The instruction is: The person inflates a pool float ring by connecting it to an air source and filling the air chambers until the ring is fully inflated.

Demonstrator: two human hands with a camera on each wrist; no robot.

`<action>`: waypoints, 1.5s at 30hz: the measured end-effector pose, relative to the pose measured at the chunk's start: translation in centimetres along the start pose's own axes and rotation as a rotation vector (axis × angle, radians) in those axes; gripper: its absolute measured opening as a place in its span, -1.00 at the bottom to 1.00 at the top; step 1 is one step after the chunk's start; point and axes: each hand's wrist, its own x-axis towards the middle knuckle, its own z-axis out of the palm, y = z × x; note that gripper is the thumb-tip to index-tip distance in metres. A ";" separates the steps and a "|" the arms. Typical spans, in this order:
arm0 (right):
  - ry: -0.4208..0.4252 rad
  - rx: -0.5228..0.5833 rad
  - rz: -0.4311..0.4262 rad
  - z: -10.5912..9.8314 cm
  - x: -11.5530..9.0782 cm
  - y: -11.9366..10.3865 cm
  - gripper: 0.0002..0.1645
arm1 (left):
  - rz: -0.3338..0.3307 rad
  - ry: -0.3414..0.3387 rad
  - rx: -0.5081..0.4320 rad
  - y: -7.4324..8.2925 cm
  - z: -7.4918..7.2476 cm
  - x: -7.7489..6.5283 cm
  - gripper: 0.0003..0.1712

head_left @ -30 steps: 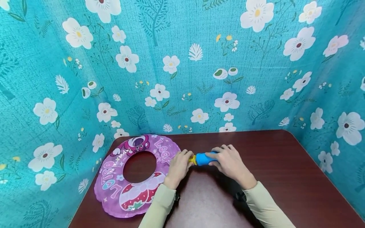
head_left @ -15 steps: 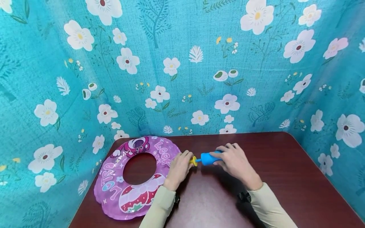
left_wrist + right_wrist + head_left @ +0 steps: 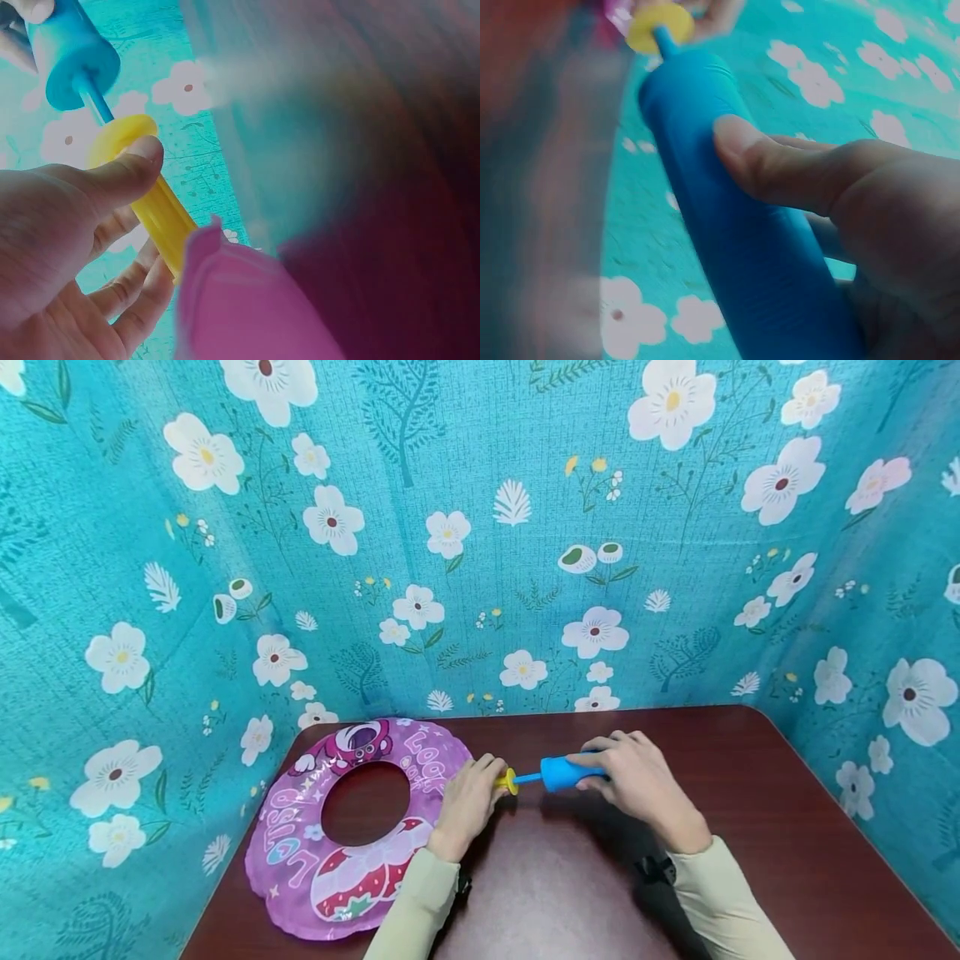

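A hand air pump has a blue barrel (image 3: 557, 773), a thin blue rod (image 3: 528, 777) and a yellow end piece (image 3: 163, 217) with a round flange. My left hand (image 3: 469, 802) pinches the yellow piece, thumb just below the flange. My right hand (image 3: 637, 777) grips the barrel, its thumb along the side in the right wrist view. The rod shows between barrel and flange. A purple inflatable swim ring (image 3: 288, 810) with strawberry and bear prints lies at the left, its right edge partly hidden by my left hand. Its pink vinyl (image 3: 247, 300) meets the yellow piece's tip.
Everything is over a dark reddish-brown table (image 3: 787, 827) with rounded back corners. Turquoise curtain cloth (image 3: 480, 568) with white flowers closes in the back and both sides. A black wrist strap (image 3: 656, 869) sits at my right cuff.
My right hand has moved to the right with the blue barrel, drawing it away from the yellow piece, so more rod shows. The left hand and swim ring have stayed nearly in place.
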 end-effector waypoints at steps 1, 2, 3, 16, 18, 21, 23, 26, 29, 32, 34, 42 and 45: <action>-0.006 0.007 0.008 -0.5 -0.2 0.4 -0.44 | -0.002 0.000 -0.003 0.0 -0.1 0.0 -0.72; -0.012 0.013 0.013 -0.9 -0.3 0.7 -0.44 | -0.002 0.000 -0.004 0.1 -0.2 0.0 -0.71; -0.017 0.016 0.015 -1.1 -0.3 0.9 -0.44 | -0.002 -0.001 -0.003 0.1 -0.2 0.0 -0.72; 0.073 -0.084 -0.083 3.2 0.6 -2.4 -0.50 | 0.009 -0.004 0.038 0.6 -0.2 0.1 -0.66; 0.062 -0.083 -0.090 3.0 0.7 -2.2 -0.50 | 0.010 0.000 0.034 0.6 -0.1 0.1 -0.66; 0.039 -0.051 -0.059 1.7 0.3 -1.1 -0.48 | 0.014 0.008 0.018 0.5 -0.1 0.2 -0.69; 0.027 -0.026 -0.029 0.6 -0.1 -0.1 -0.47 | 0.026 0.025 0.021 0.4 -0.1 0.2 -0.71; 0.017 0.009 -0.004 -0.6 -0.5 1.1 -0.44 | 0.043 0.055 0.032 0.4 -0.1 0.2 -0.73; 0.016 0.021 -0.020 -0.7 -0.4 1.2 -0.44 | 0.048 0.073 0.041 0.4 -0.2 0.1 -0.73; 0.043 0.008 -0.054 0.4 0.1 0.3 -0.48 | 0.038 0.070 0.030 0.5 -0.2 0.0 -0.73; 0.070 -0.013 -0.078 1.4 0.4 -0.6 -0.51 | 0.036 0.073 0.030 0.5 -0.1 0.0 -0.73; 0.112 -0.060 -0.104 3.3 1.0 -2.5 -0.53 | 0.038 0.083 0.013 0.2 0.2 0.1 -0.71; 0.079 -0.046 -0.081 2.2 0.8 -1.6 -0.50 | 0.040 0.086 0.006 0.0 0.2 0.0 -0.72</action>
